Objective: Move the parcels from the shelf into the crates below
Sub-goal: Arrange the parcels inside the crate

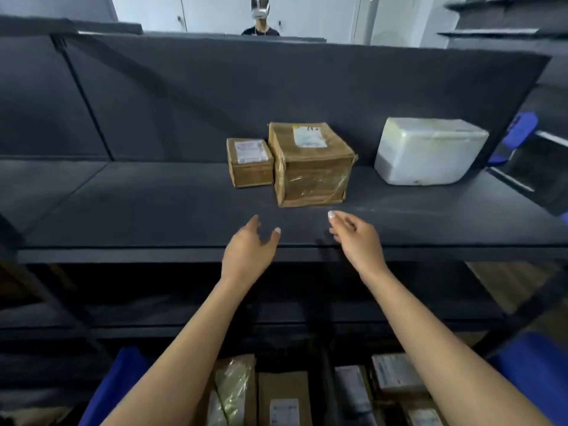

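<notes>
Both empty, the left hand (249,247) and right hand (356,238) spread open just short of the large taped box (310,167), which sits straight ahead between them on the shelf (153,216).

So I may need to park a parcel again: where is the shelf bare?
The shelf is bare left of the small brown box and along its front edge. The gap between the large brown box and white foam box is narrow. The crates below look crowded.

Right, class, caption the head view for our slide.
Two empty hands, left hand and right hand, reach toward the large taped parcel on the dark shelf.
</notes>
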A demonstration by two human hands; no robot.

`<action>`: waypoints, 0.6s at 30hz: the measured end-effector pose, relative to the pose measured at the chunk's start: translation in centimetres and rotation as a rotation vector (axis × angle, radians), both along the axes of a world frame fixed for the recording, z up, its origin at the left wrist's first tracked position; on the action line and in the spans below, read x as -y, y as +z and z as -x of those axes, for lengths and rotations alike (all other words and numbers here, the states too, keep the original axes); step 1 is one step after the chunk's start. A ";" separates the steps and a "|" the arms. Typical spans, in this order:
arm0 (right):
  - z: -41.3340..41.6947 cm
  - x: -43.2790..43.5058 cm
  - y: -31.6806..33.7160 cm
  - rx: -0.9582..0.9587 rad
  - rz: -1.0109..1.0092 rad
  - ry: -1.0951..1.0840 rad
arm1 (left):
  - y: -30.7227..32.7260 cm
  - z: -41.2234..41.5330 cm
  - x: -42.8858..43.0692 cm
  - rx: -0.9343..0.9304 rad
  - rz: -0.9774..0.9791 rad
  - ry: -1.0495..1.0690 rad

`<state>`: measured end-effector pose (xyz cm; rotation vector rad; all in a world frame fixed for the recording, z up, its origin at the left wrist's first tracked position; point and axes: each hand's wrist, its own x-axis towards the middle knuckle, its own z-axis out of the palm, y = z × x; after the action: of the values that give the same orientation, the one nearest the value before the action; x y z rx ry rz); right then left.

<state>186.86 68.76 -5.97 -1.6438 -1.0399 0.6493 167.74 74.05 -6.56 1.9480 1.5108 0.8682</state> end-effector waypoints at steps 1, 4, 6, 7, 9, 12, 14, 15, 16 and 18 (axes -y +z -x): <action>-1.2 -1.1 1.2 0.018 -0.028 -0.018 | 1.1 -0.8 -1.0 -0.001 -0.019 0.013; -4.5 -4.6 3.8 0.077 -0.071 -0.059 | 3.9 -3.4 -4.0 0.038 0.021 0.018; -6.3 -7.0 4.8 0.103 -0.041 -0.059 | 5.1 -5.1 -6.4 0.075 0.068 0.026; -7.1 -8.2 5.2 0.119 -0.015 -0.054 | 5.6 -5.9 -7.5 0.104 0.090 0.036; -8.3 -10.3 6.0 0.138 0.032 -0.029 | 6.2 -7.3 -9.6 0.167 0.123 0.047; -9.4 -12.7 6.5 0.126 0.068 0.038 | 6.4 -8.8 -12.3 0.230 0.157 0.043; -9.8 -14.0 6.3 0.073 0.085 0.064 | 6.4 -9.5 -13.5 0.302 0.196 0.061; -9.9 -14.6 6.2 0.034 0.086 0.071 | 6.4 -9.8 -14.0 0.346 0.220 0.077; -10.0 -15.1 6.0 0.003 0.084 0.073 | 6.2 -10.0 -14.4 0.385 0.242 0.095; -10.2 -15.8 5.7 -0.019 0.084 0.065 | 6.0 -10.4 -14.9 0.434 0.271 0.125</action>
<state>197.03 84.57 -0.26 -1.6789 -1.0689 0.7596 178.13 88.96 -0.57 1.3765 1.4110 1.0031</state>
